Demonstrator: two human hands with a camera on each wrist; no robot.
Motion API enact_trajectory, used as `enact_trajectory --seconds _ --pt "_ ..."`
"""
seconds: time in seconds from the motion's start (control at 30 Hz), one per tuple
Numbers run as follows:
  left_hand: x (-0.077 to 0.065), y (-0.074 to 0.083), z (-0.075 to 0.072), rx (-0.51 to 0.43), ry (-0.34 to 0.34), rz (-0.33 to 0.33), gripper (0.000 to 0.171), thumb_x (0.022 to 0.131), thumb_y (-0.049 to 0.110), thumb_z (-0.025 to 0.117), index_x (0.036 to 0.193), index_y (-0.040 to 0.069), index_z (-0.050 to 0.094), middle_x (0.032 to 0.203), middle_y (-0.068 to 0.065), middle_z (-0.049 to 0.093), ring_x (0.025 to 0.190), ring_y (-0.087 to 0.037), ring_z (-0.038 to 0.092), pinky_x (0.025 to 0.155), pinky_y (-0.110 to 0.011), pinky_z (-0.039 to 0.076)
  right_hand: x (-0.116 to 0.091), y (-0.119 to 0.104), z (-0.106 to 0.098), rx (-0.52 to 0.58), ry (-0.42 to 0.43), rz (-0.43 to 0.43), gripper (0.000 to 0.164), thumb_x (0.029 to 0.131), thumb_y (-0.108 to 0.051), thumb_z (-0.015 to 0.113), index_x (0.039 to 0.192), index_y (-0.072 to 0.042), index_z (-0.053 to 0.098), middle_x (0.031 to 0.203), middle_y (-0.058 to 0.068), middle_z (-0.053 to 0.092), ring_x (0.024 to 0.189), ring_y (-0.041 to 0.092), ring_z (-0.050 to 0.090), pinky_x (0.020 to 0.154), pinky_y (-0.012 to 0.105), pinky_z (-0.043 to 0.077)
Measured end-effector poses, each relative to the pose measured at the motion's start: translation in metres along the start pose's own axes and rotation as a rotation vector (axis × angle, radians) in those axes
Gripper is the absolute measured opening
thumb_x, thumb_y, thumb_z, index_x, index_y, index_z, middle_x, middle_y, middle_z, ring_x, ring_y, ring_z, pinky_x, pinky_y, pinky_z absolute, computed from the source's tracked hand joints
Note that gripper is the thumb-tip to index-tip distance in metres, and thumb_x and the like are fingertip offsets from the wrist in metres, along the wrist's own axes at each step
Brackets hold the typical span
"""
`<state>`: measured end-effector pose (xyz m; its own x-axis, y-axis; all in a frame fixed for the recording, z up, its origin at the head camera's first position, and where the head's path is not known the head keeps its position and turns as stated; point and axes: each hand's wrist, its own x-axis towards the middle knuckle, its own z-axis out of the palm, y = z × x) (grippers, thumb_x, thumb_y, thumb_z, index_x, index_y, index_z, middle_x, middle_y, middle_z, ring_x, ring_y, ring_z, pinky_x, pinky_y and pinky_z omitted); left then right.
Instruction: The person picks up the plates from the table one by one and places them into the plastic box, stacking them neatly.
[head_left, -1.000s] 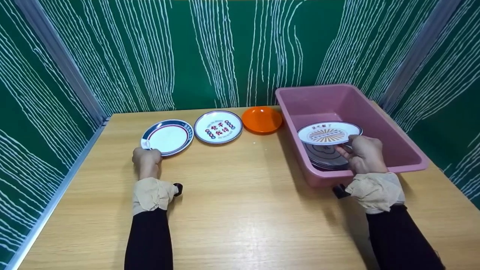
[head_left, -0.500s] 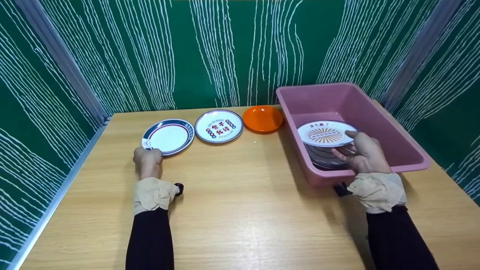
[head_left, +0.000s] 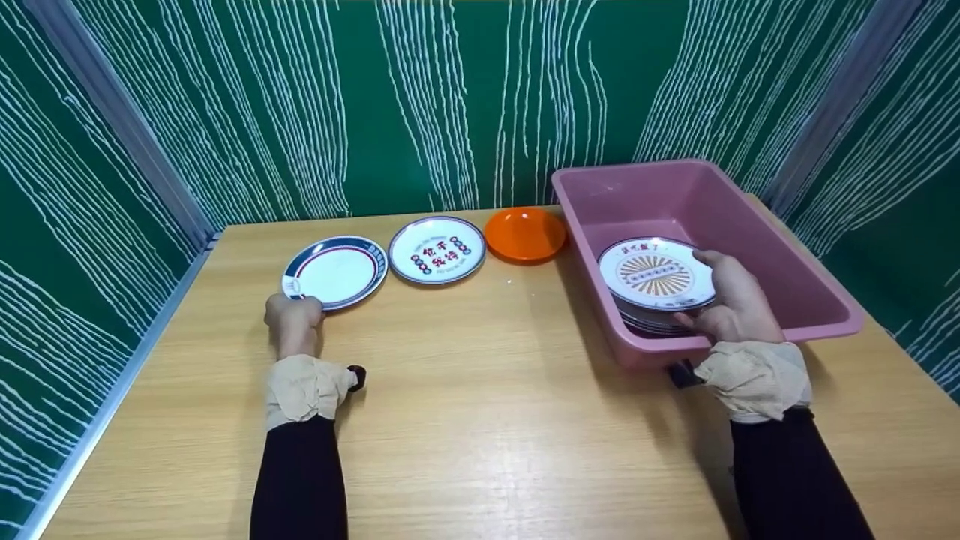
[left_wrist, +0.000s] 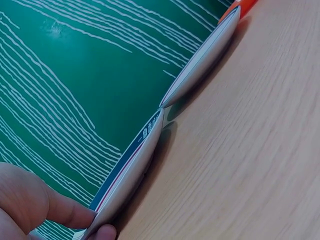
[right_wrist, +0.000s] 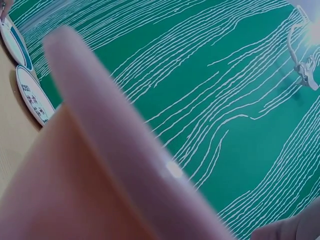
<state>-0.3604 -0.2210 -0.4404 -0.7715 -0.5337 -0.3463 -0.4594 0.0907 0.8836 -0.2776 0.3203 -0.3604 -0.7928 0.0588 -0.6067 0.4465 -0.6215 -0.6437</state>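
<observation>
At the left end of a row of plates, my left hand point(head_left: 294, 321) pinches the near rim of a white plate with a dark blue band point(head_left: 337, 274). In the left wrist view, the thumb point(left_wrist: 70, 212) lies over that rim and a fingertip sits under it. My right hand point(head_left: 731, 300) reaches into the pink tub point(head_left: 750, 240) and grips the right edge of a white plate with an orange sunburst point(head_left: 652, 275). This plate overlaps a stack of plates point(head_left: 649, 322) inside the tub. The tub's blurred wall hides that plate in the right wrist view.
Next to the banded plate lies a white plate with red characters point(head_left: 437, 251), then an orange plate point(head_left: 525, 235) beside the tub's left wall. Green panels with white lines point(head_left: 420, 97) enclose the wooden table point(head_left: 480, 420) at the back and sides.
The sunburst plate has come down closer to the stack and its face shows more fully. My right hand has changed its hold along the rim. The left hand stays on its plate.
</observation>
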Motion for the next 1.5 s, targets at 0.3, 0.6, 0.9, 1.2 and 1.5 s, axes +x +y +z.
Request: enact_trajectory --seconds 0.3,0.6,0.9,1.2,1.5 --pt "0.002 0.000 0.000 -0.015 0.013 0.014 0.075 0.085 -0.015 0.051 0.156 -0.005 0.028 0.161 -0.018 0.032 0.140 -0.022 0.035 0.120 -0.031 0.031 0.001 0.003 -0.002 0.116 -0.051 -0.031 0.021 0.105 -0.030 0.054 0.121 -0.017 0.053 0.092 0.006 0.070 0.094 0.016 0.066 0.087 0.032 0.051" --pt "0.004 -0.001 -0.001 -0.026 0.008 0.009 0.074 0.084 -0.015 0.049 0.155 -0.006 0.031 0.160 -0.019 0.035 0.137 -0.024 0.037 0.117 -0.030 0.036 0.001 0.006 0.000 0.147 -0.010 -0.174 0.022 0.102 -0.023 0.062 0.119 -0.011 0.056 0.092 0.006 0.069 0.093 0.015 0.065 0.079 0.029 0.058" --pt "0.005 -0.001 0.000 -0.002 0.031 0.039 0.068 0.080 -0.015 0.051 0.147 -0.007 0.041 0.142 -0.016 0.048 0.115 -0.026 0.049 0.066 -0.021 0.048 0.002 0.006 0.001 0.166 0.005 -0.192 0.018 0.101 -0.021 0.063 0.117 -0.014 0.056 0.103 0.000 0.064 0.098 0.011 0.059 0.081 0.024 0.055" --pt "0.009 -0.003 -0.003 -0.093 -0.002 0.008 0.070 0.081 -0.019 0.048 0.150 -0.007 0.039 0.148 -0.021 0.046 0.080 -0.013 0.060 0.066 -0.019 0.059 0.003 0.006 0.005 0.122 0.060 -0.218 0.037 0.099 -0.020 0.067 0.132 -0.021 0.049 0.133 -0.006 0.048 0.111 0.008 0.052 0.105 0.020 0.043" --pt "0.001 0.004 -0.004 -0.374 -0.048 -0.085 0.080 0.093 -0.018 0.039 0.164 0.010 0.016 0.157 -0.014 0.039 0.104 -0.019 0.068 0.081 -0.026 0.061 0.003 0.010 0.008 0.039 0.137 -0.321 0.046 0.097 -0.023 0.069 0.135 -0.016 0.045 0.124 -0.004 0.049 0.110 0.007 0.050 0.092 0.018 0.049"
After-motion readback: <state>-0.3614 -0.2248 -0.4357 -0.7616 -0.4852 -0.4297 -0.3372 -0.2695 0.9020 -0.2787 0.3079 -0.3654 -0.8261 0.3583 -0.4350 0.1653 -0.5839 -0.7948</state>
